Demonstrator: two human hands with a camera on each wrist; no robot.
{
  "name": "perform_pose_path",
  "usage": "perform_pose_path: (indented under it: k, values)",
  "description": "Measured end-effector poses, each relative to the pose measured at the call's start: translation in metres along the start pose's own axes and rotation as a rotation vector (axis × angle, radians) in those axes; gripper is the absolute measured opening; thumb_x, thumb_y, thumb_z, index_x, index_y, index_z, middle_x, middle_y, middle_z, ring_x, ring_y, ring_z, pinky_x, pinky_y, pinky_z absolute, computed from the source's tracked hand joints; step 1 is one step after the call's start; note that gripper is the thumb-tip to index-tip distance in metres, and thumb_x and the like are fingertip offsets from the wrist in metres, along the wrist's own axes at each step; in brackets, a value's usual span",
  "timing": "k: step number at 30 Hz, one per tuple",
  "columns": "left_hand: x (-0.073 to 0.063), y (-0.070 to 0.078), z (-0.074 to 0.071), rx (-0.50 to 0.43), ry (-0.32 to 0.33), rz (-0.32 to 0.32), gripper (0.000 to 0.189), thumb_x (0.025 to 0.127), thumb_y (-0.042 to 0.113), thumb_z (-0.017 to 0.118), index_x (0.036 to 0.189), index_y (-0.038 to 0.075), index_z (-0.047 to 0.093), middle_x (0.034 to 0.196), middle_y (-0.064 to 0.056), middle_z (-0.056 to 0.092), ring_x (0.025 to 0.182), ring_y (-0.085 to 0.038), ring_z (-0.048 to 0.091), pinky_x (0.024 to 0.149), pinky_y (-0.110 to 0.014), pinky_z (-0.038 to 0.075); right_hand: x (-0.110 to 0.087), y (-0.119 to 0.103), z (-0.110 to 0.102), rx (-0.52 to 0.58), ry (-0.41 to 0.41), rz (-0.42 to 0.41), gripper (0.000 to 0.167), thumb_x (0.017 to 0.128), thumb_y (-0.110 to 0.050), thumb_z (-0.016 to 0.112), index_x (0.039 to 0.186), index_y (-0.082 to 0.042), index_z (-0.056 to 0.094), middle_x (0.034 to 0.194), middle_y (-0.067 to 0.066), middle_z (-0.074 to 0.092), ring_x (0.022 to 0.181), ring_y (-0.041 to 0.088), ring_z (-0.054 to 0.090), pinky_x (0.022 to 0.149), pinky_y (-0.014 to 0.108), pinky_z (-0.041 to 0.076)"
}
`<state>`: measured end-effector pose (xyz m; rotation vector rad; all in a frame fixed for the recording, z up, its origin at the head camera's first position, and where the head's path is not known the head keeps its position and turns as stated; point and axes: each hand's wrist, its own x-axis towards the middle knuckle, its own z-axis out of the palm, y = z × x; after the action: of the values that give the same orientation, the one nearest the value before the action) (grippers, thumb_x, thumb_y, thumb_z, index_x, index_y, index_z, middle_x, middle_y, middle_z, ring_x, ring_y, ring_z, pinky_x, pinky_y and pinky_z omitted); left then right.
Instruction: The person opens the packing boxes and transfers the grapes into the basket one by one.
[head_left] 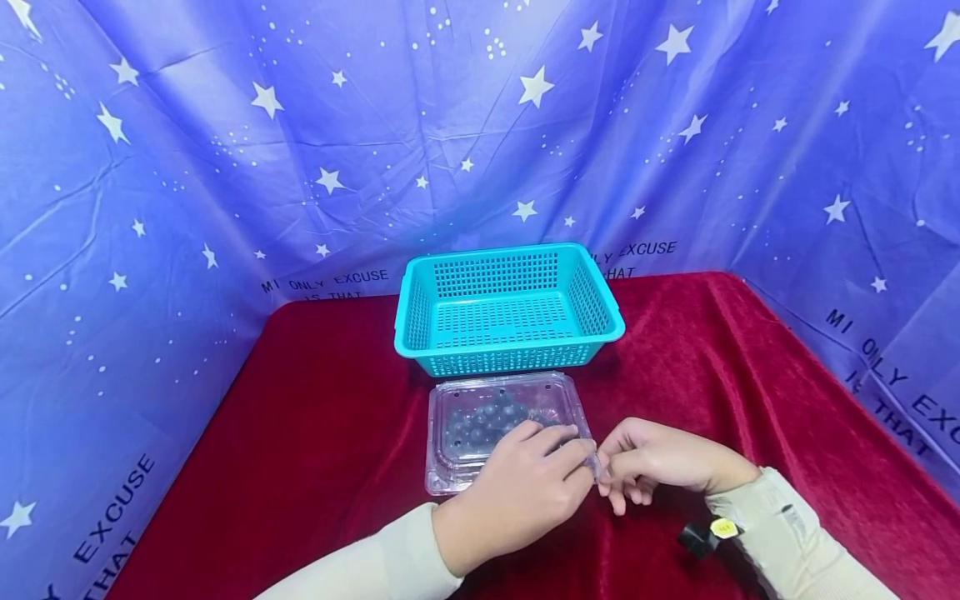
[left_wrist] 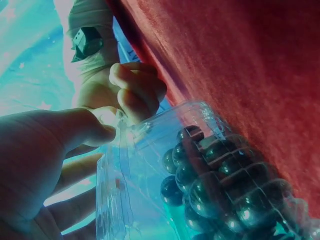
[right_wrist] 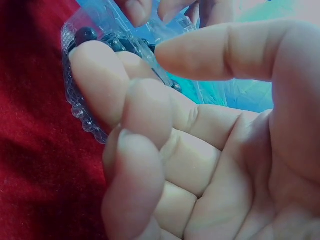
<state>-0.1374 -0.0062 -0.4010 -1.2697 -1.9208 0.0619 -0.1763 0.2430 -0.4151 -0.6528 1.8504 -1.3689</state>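
A clear plastic clamshell box (head_left: 444,417) lies on the red cloth with its lid down. Dark round fruits like grapes (head_left: 483,423) show through it, and in the left wrist view the fruits (left_wrist: 205,192) gather at one side. My left hand (head_left: 521,487) reaches over the box's right part and grips its edge, the thumb (left_wrist: 87,131) at the corner. My right hand (head_left: 663,457) pinches the rim at the right front corner between thumb and index finger. Its other fingers (right_wrist: 135,180) curl loosely beside the box.
Behind the box stands a turquoise plastic basket (head_left: 510,358) with slotted walls and nothing in it. Red velvet cloth (head_left: 330,400) covers the table. A purple star-patterned curtain (head_left: 420,125) surrounds the back and sides. A small black device (head_left: 701,540) is strapped to the right wrist.
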Motion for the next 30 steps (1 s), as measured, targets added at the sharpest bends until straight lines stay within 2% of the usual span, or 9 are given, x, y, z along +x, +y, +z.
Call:
perform_pose_path:
  k: [6,14,22,30]
  values:
    - [-0.006,-0.002,-0.004,-0.049,-0.019,-0.026,0.015,0.098,0.019,0.064,0.104,0.022,0.078,0.122,0.004,0.074,0.115,-0.017,0.070,0.087,-0.032,0.057,0.000,-0.001,0.001,0.013,0.008,0.010,0.021,0.094,-0.006,0.059,0.086,0.008,0.071,0.073,0.022,0.073,0.053,0.005,0.058,0.050,0.018,0.051]
    - [-0.013,-0.006,-0.007,-0.046,-0.038,-0.026,0.012,0.098,0.020,0.065,0.100,0.021,0.077,0.124,0.002,0.074,0.116,-0.018,0.070,0.089,-0.032,0.057,0.001,-0.002,0.001,0.017,0.010,0.013,0.021,0.094,-0.006,0.058,0.086,0.009,0.071,0.072,0.017,0.074,0.053,0.005,0.059,0.051,0.018,0.051]
    - [-0.019,-0.009,-0.011,-0.045,-0.032,-0.039,0.016,0.101,0.018,0.059,0.101,0.020,0.075,0.124,0.001,0.073,0.116,-0.018,0.070,0.087,-0.032,0.057,0.000,-0.001,0.001,-0.002,0.014,0.012,0.022,0.095,-0.008,0.059,0.084,0.009,0.070,0.072,0.016,0.074,0.053,0.005,0.059,0.051,0.018,0.051]
    - [-0.028,-0.013,-0.017,-0.052,-0.055,-0.059,0.011,0.098,0.020,0.065,0.105,0.019,0.074,0.126,0.000,0.073,0.117,-0.019,0.071,0.090,-0.034,0.058,0.000,-0.001,0.001,-0.010,0.011,0.009,0.022,0.095,-0.008,0.059,0.084,0.008,0.070,0.072,0.018,0.074,0.053,0.005,0.058,0.051,0.018,0.051]
